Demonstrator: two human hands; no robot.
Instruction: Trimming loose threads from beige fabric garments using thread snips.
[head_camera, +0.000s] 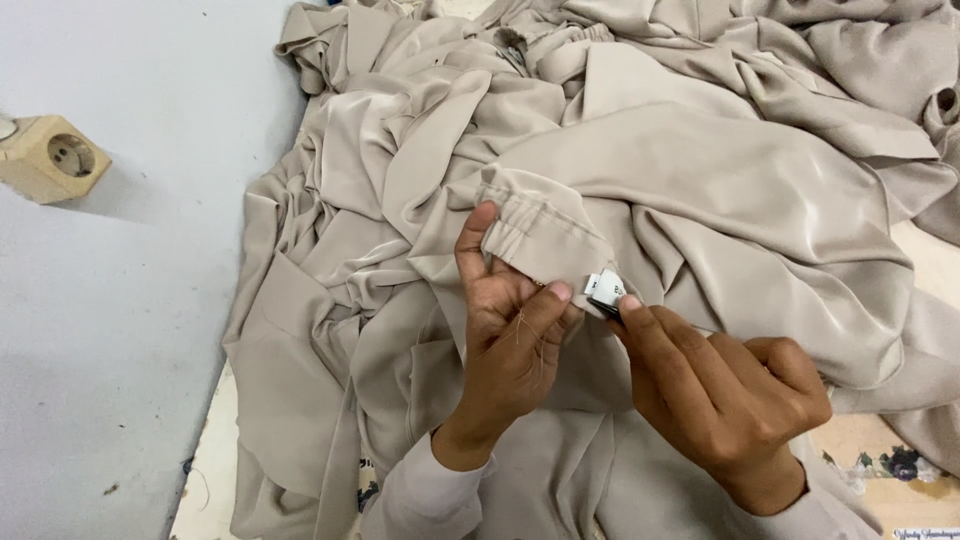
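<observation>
Left hand (510, 335) grip pinches gathered cuff (540, 235) of beige garment (700, 190), thumb and forefinger closed on hem. Right hand (720, 390) fingertips pinch small white label (606, 291), just right of left grip, at hem edge; cuff runs up-left.

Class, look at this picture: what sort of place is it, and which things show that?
Probably a home or small garment workroom. A heap of beige garments lies on the floor, the left hand and right hand handle a sewn-in label, beside a wall socket.
</observation>
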